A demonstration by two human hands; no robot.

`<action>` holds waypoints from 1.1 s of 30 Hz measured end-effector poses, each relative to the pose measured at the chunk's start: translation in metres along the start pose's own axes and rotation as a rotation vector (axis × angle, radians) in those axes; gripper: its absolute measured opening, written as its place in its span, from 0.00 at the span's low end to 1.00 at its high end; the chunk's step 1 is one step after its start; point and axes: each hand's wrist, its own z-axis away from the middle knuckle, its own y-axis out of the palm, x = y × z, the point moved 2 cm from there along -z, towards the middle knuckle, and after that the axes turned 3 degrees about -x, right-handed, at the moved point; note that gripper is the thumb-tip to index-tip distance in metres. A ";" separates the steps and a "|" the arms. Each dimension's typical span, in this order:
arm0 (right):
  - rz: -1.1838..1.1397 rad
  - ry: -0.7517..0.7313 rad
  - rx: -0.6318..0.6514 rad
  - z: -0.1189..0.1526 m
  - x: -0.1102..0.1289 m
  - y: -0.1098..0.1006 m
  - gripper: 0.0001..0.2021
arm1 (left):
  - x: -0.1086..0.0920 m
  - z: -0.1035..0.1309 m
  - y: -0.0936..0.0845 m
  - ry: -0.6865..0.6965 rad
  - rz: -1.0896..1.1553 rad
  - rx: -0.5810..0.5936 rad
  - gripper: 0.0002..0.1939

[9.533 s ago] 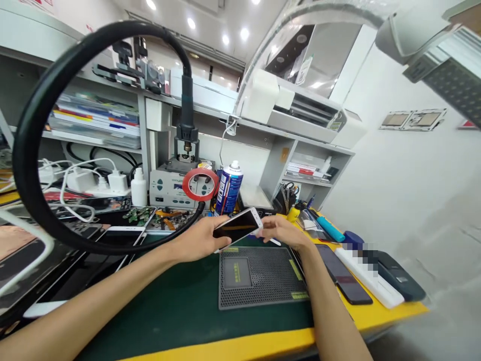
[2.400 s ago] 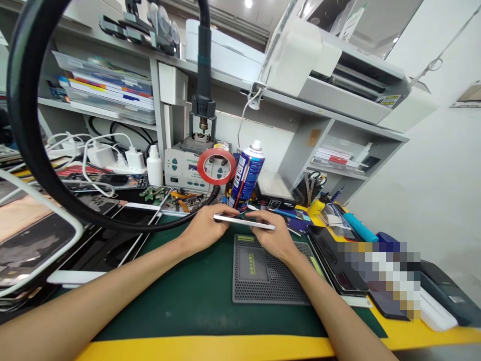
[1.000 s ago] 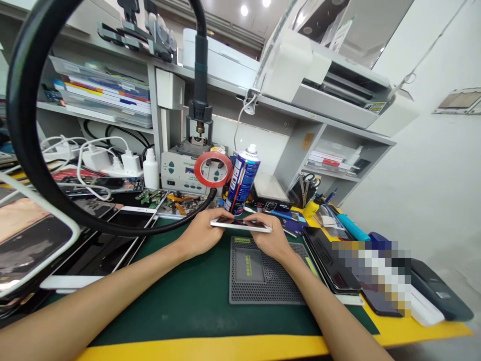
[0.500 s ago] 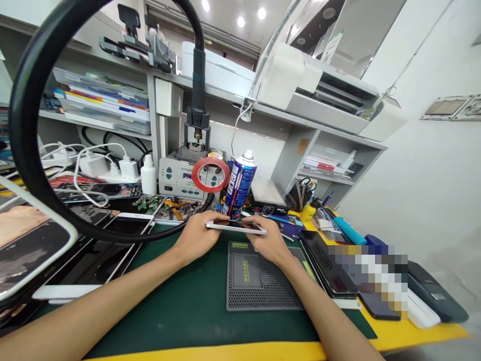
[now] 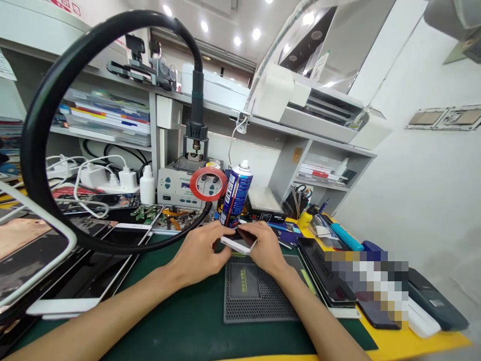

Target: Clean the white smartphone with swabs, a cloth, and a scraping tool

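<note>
A white-edged phone (image 5: 237, 244) with a dark screen is held between my two hands, above the far edge of a grey honeycomb pad (image 5: 270, 301). My left hand (image 5: 201, 250) grips its left end, fingertips at the far edge and thumb bent near the close side. Around the right end, the fingers of my right hand (image 5: 265, 245) are closed, hiding that part of the phone. Just behind the hands stands a blue spray can (image 5: 236, 193), tilted in view. The pad lies on a dark green mat (image 5: 180, 321).
A thick black hose (image 5: 33, 165) loops on the left, over several phones and screens (image 5: 86, 271). Behind stand a grey station (image 5: 176, 185) and a roll of red tape (image 5: 193, 183). More phones (image 5: 326, 271) lie at the right, beside pixelated items.
The phone has turned in my hands, its white end now facing nearer to me. My left hand has shifted slightly right and its thumb has come down. The view has tilted up a little.
</note>
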 end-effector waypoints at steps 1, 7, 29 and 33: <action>-0.028 -0.010 0.024 0.000 0.001 -0.001 0.15 | -0.003 0.001 0.001 0.026 0.019 0.024 0.15; -0.268 0.045 0.150 0.002 0.011 0.000 0.21 | -0.020 0.001 -0.003 0.040 0.043 0.062 0.17; -0.251 -0.017 0.219 0.003 0.018 0.002 0.16 | -0.025 0.005 0.002 0.175 0.105 0.085 0.16; -0.254 -0.026 0.227 0.004 0.017 0.002 0.18 | -0.023 0.006 0.006 0.165 0.163 0.109 0.16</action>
